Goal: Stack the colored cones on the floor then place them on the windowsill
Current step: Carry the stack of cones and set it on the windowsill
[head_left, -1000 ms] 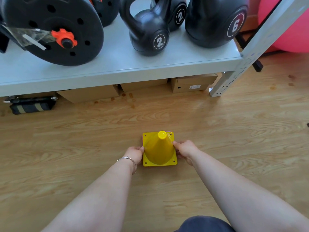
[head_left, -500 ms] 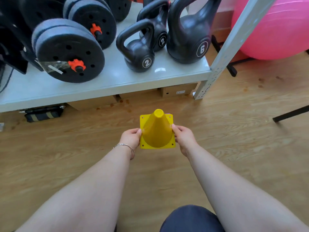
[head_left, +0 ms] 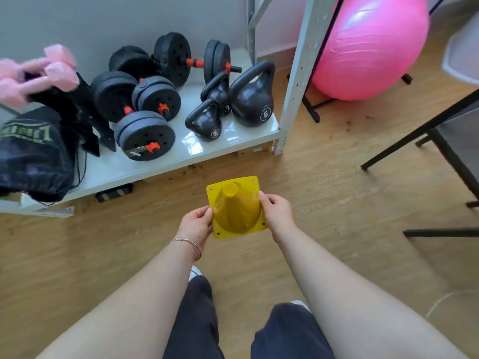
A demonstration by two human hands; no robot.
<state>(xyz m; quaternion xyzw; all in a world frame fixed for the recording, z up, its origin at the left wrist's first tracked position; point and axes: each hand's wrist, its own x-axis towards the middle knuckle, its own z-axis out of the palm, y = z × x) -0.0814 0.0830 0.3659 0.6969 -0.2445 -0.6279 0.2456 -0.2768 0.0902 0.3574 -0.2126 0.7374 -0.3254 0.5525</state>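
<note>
A yellow cone (head_left: 236, 209) with a square base is held in the air above the wooden floor, in front of me at the centre of the head view. My left hand (head_left: 197, 225) grips the base's left edge; a thin bracelet sits on that wrist. My right hand (head_left: 276, 212) grips the right edge. Only the top yellow cone shows; blue shows through holes at the base's far corners. No windowsill is in sight.
A low grey shelf (head_left: 145, 168) ahead carries black dumbbells (head_left: 145, 134), kettlebells (head_left: 250, 97), a dark bag (head_left: 33, 154) and pink dumbbells (head_left: 39, 73). A pink exercise ball (head_left: 368, 45) sits at the right rear. Black metal legs (head_left: 425, 133) stand at the right.
Both hands have lifted the yellow cone off the floor and raised it. My view has risen and pulled back, so the shelf looks smaller and my legs show.
</note>
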